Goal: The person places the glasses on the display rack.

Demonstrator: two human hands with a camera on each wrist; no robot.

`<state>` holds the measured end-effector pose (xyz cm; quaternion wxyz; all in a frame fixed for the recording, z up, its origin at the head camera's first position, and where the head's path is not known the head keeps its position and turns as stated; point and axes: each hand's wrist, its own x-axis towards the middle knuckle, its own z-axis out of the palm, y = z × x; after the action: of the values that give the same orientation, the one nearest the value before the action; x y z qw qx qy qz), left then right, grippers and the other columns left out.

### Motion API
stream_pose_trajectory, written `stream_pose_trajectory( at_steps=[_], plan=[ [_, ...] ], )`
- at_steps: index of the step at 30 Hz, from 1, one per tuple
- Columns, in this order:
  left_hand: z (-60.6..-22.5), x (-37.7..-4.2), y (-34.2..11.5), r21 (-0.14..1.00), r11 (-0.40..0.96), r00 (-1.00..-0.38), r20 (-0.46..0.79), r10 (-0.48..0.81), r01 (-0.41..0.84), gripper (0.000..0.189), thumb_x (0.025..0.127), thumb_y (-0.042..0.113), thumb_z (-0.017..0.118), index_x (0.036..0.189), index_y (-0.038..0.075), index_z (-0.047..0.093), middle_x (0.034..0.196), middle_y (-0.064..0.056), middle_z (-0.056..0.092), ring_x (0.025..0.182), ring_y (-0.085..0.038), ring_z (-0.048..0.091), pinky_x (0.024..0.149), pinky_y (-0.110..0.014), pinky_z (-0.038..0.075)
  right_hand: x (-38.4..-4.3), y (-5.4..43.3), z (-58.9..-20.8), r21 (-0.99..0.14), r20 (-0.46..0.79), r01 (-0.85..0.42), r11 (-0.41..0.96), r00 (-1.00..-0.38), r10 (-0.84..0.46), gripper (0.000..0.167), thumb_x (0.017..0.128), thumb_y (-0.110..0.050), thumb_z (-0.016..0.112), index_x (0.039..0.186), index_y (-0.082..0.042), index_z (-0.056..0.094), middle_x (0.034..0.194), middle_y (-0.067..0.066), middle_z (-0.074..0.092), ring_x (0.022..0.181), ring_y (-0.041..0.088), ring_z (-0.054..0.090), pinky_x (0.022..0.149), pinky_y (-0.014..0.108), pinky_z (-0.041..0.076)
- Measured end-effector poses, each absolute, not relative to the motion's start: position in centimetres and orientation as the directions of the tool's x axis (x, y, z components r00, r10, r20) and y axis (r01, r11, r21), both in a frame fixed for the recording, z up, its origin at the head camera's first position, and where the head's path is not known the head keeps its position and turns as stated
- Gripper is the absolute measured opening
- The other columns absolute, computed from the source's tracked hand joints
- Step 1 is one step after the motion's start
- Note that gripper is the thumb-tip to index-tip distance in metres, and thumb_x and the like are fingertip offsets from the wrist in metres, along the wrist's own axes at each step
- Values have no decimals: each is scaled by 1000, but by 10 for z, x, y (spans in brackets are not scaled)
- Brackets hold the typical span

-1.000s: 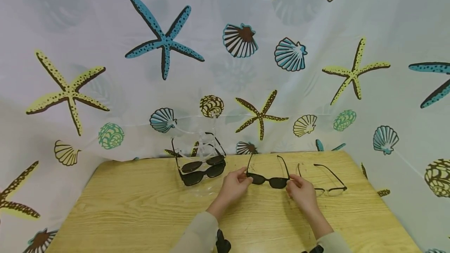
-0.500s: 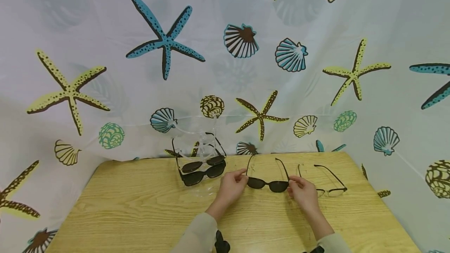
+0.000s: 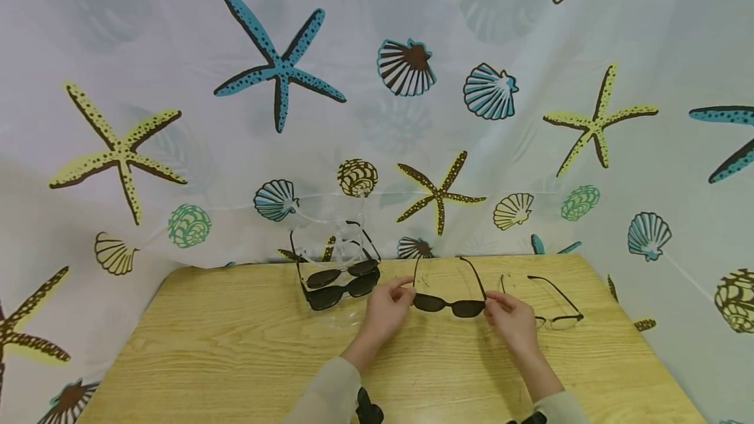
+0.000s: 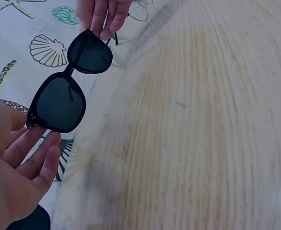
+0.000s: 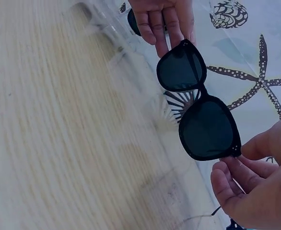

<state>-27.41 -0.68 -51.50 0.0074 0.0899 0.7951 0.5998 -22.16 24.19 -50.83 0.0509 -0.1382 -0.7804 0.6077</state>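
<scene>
Black sunglasses (image 3: 467, 308) with dark lenses are held between both hands above the table, lenses toward the person and temples spread open toward the patterned cloth. My left hand (image 3: 389, 309) pinches the left hinge corner between thumb and fingers. At the opposite corner, my right hand (image 3: 514, 320) pinches the frame the same way. Both wrist views show the dark lenses (image 4: 61, 104) close up, with small silvery dots at the corners. Just right of my right hand, thin-rimmed clear glasses (image 3: 565, 320) lie on the table, partly hidden behind that hand.
On the left, a clear stand (image 3: 341, 247) carries two more pairs of dark sunglasses (image 3: 330, 295), one above the other. The wooden table (image 3: 235, 358) ends at a white cloth (image 3: 412, 129) printed with starfish and shells, which also hangs along both sides.
Both hands keep their grip. The sunglasses have tilted, dipping slightly and then rising again, and their temples now look more fully spread. The head view has shifted a little.
</scene>
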Motion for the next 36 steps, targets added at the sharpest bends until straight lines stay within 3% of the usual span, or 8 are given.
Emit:
stream_pose_trajectory(
  at_steps=[2, 8, 12, 17, 25, 31, 36],
  plan=[
    [-511, -272, -9, 962, 237, -983, 99, 158, 135, 34, 105, 17, 66, 138, 7, 70, 94, -17, 79, 78, -19, 66, 68, -28, 48, -221, 241, -505, -965, -83, 147, 216, -957, 277, 37, 108, -14, 60, 139, 5, 64, 104, 13, 77, 90, 12, 71, 85, 31, 63],
    [-499, -266, -18, 968, 184, -973, 138, 184, 172, 37, 103, 16, 69, 139, 10, 69, 99, -14, 81, 93, -30, 77, 67, -29, 49, -221, 237, -491, -981, -67, 115, 155, -956, 287, 36, 108, -14, 59, 138, 5, 65, 98, 4, 75, 84, 9, 70, 81, 28, 63],
    [-491, -262, -25, 970, 170, -972, 141, 189, 174, 37, 103, 20, 70, 139, 16, 70, 102, -10, 82, 90, -26, 75, 68, -28, 46, -223, 233, -484, -990, -63, 97, 103, -954, 292, 35, 109, -18, 60, 138, 1, 67, 100, 0, 73, 86, 11, 71, 82, 30, 63],
    [-478, -254, -32, 971, 140, -968, 168, 189, 195, 35, 101, 20, 73, 136, 13, 73, 101, -13, 81, 92, -24, 76, 72, -29, 51, -225, 228, -475, -997, -34, 53, 63, -963, 267, 35, 108, -17, 62, 137, 2, 67, 99, -8, 71, 83, 11, 70, 78, 27, 62],
    [-459, -241, -42, 974, 104, -962, 176, 209, 201, 33, 98, 16, 75, 131, 12, 75, 104, -15, 81, 95, -24, 76, 78, -29, 56, -224, 222, -460, -998, -22, 33, 47, -975, 223, 34, 109, -15, 60, 138, 2, 67, 115, -6, 67, 85, 7, 68, 81, 26, 62],
    [-450, -226, -49, 975, 115, -966, 166, 198, 191, 31, 98, 17, 76, 128, 15, 77, 103, -12, 80, 89, -19, 74, 70, -27, 51, -224, 216, -452, -999, -2, 13, 50, -979, 204, 32, 108, -12, 61, 135, 3, 68, 108, -7, 66, 85, 9, 67, 83, 28, 62],
    [-445, -214, -54, 976, 77, -966, 190, 174, 206, 31, 97, 15, 78, 127, 12, 77, 101, -13, 80, 87, -12, 73, 79, -23, 57, -221, 210, -445, -999, 13, -5, 43, -983, 183, 31, 108, -10, 60, 134, 4, 69, 102, -8, 69, 86, 10, 68, 83, 29, 62]
  ],
)
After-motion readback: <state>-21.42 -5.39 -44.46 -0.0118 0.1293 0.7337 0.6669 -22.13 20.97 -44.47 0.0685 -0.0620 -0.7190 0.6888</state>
